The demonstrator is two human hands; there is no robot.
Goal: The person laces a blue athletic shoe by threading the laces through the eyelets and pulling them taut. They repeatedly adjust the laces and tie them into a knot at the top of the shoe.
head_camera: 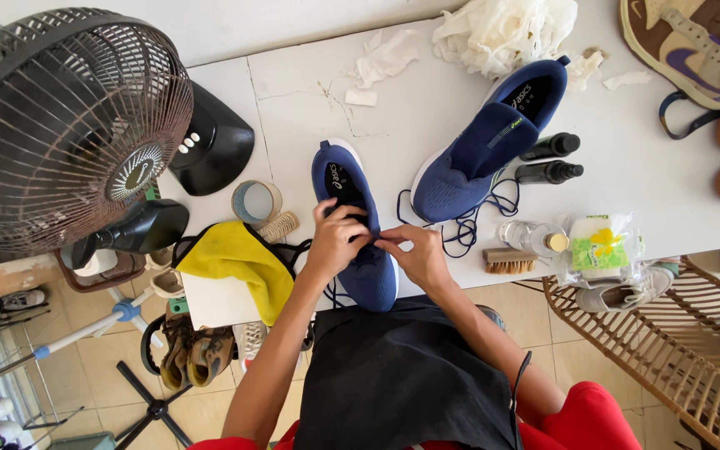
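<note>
In the head view, a navy running shoe (358, 233) is seen lying at the near edge of the white surface (310, 92), its toe overhanging the edge towards six o'clock. The left hand (337, 237) is closed on the shoe's upper by its fingers, while the fingers of the right hand (417, 254) are pinched at the lacing just beside it. At two o'clock from the hands a second navy shoe (493, 137) is laid, with a loose dark lace (468, 225) trailing from it. Bare room is left between the two shoes. At three o'clock a brush (510, 262) sits on the edge. At nine o'clock a yellow cloth (235, 258) is draped over the edge, with a tape roll (256, 202) beside it and a fan (60, 125) beyond. A tiled floor is seen below.
</note>
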